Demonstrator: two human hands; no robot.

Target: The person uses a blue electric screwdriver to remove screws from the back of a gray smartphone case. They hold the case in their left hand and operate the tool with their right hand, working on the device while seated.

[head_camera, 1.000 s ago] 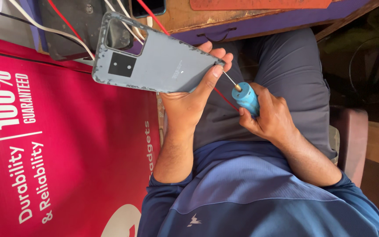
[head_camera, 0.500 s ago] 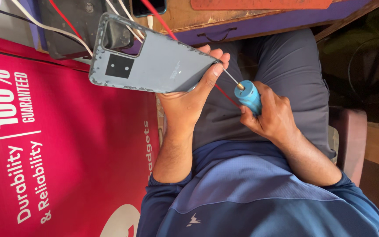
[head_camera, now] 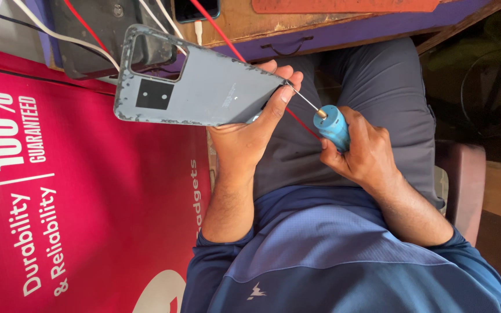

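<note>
gripping a grey phone back cover (head_camera: 204,87) by its lower end, the left hand (head_camera: 250,130) is closing its fingers (head_camera: 282,78) around the edge, with the thumb pressing on the side near the corner. the cover is showing its inner face, with a dark square patch near the camera cut-out and rough bits of old glue along the rim. it is being held up in the air, above the lap in grey trousers (head_camera: 378,87) and in front of a wooden desk edge (head_camera: 273,26).

the right hand (head_camera: 360,150) is wrapping its fingers tightly around the blue handle of a small screwdriver (head_camera: 326,119). the thin metal tip is touching the bottom corner of the cover, just beside the left fingertips.

a red mat (head_camera: 76,208) with white lettering is lying to one side. red and white wires (head_camera: 215,29) are running across a dark device (head_camera: 100,29) behind the cover. the person is wearing a blue shirt (head_camera: 331,261).
</note>
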